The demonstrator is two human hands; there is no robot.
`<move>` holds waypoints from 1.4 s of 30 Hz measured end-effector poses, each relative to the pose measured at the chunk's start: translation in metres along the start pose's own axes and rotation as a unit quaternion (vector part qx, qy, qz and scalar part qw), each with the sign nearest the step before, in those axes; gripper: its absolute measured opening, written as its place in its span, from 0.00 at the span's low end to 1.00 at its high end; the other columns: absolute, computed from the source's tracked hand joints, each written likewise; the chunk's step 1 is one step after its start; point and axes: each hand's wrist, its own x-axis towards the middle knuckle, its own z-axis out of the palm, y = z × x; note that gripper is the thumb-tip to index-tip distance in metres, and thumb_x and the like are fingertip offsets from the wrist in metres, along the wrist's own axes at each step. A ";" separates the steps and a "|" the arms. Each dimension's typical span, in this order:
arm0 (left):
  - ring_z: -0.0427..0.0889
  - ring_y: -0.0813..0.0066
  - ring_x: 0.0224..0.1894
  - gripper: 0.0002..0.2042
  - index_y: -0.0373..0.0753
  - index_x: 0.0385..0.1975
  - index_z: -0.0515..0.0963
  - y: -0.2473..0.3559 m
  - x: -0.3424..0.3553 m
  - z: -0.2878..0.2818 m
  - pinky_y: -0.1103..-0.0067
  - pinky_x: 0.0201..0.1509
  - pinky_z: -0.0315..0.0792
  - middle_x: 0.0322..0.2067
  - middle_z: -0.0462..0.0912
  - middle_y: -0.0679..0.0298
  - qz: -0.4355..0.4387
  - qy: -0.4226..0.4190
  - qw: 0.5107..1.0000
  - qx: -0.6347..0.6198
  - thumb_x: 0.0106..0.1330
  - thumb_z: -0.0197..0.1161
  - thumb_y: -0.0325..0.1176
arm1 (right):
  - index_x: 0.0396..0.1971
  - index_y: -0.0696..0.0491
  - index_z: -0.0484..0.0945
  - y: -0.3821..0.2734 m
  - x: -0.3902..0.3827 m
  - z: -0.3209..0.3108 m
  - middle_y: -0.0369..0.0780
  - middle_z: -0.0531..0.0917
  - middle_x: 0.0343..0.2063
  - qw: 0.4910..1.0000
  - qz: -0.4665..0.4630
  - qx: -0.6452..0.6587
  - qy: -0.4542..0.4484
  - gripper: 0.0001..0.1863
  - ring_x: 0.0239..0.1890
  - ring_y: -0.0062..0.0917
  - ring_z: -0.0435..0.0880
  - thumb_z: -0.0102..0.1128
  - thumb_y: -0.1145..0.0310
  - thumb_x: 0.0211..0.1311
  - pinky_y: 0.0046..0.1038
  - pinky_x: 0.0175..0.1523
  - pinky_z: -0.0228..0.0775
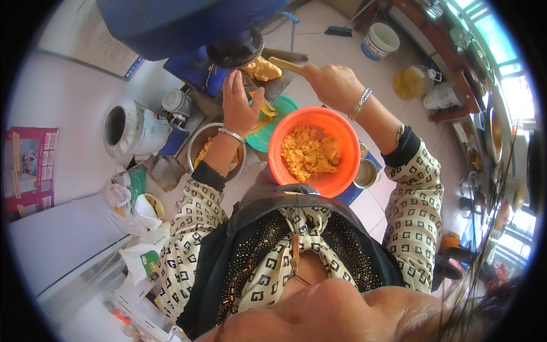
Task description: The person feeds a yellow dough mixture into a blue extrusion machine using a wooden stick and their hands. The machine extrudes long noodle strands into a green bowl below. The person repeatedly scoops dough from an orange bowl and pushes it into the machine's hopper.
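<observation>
Yellow dough lump (263,69): lying just beside the machine's black fitting (235,50). Right hand (336,85): gripping a wooden stick (288,65). Left hand (239,102): holding nothing visible, thumb standing apart. Likely hazard: fingers getting pinched, should the fitting be turning. Obstructing below: orange bowl (348,155) holding crumbled dough (310,153); green basin (263,139); metal pot (206,134) sitting leftward.

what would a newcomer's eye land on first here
Probably the orange basin of crumbly yellow mixture, near the centre. Next, the big blue machine at the top, with the left hand near its dark round end and the right hand gripping a pale stick.
</observation>
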 end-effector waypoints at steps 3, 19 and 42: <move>0.62 0.39 0.63 0.34 0.22 0.59 0.60 -0.001 -0.003 0.014 0.58 0.66 0.58 0.59 0.64 0.36 -0.013 -0.010 0.999 -0.045 0.65 0.59 0.47 | 0.41 0.61 0.71 -0.009 0.003 0.018 0.44 0.83 0.22 0.999 -0.026 -0.034 0.004 0.12 0.28 0.38 0.85 0.52 0.73 0.58 0.36 0.31 0.77; 0.65 0.44 0.61 0.40 0.20 0.51 0.69 0.023 0.018 0.010 0.55 0.68 0.55 0.53 0.72 0.40 0.110 -0.018 0.990 0.092 0.59 0.57 0.61 | 0.38 0.67 0.71 -0.016 0.038 0.035 0.45 0.84 0.22 0.994 -0.068 -0.080 -0.035 0.14 0.27 0.36 0.86 0.55 0.72 0.56 0.33 0.29 0.78; 0.72 0.50 0.56 0.37 0.25 0.47 0.72 0.031 0.024 0.009 0.59 0.65 0.58 0.46 0.77 0.44 0.150 -0.089 0.981 0.087 0.56 0.60 0.61 | 0.35 0.58 0.75 -0.006 0.045 0.036 0.46 0.84 0.25 0.993 -0.059 -0.099 -0.030 0.09 0.31 0.38 0.86 0.54 0.73 0.54 0.35 0.33 0.78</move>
